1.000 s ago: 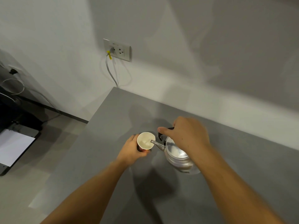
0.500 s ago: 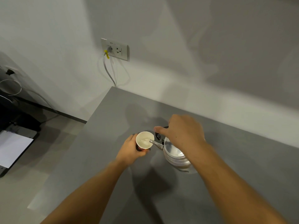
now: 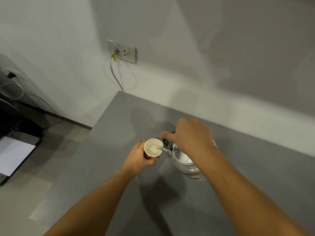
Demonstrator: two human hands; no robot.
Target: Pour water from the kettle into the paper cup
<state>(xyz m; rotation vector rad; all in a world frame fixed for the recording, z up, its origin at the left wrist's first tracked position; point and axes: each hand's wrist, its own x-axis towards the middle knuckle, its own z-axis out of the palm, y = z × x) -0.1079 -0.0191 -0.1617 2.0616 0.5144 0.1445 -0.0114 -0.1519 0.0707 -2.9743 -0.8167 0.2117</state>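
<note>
A white paper cup (image 3: 152, 149) with a red lower wall stands on the grey table (image 3: 119, 133). My left hand (image 3: 139, 159) wraps around its left side. A silver metal kettle (image 3: 183, 161) is tilted to the left, its spout tip over the cup's rim. Water shows inside the cup. My right hand (image 3: 189, 135) grips the kettle's black handle from above and hides most of it.
The table's left edge runs diagonally from the wall toward me, with floor beyond. A wall socket (image 3: 123, 51) with a plugged cable sits above the table's far corner. A black device with white paper (image 3: 13, 155) lies on the floor at left.
The kettle has tipped a little further toward the cup, and the water level in the cup looks higher. Both hands keep their holds.
</note>
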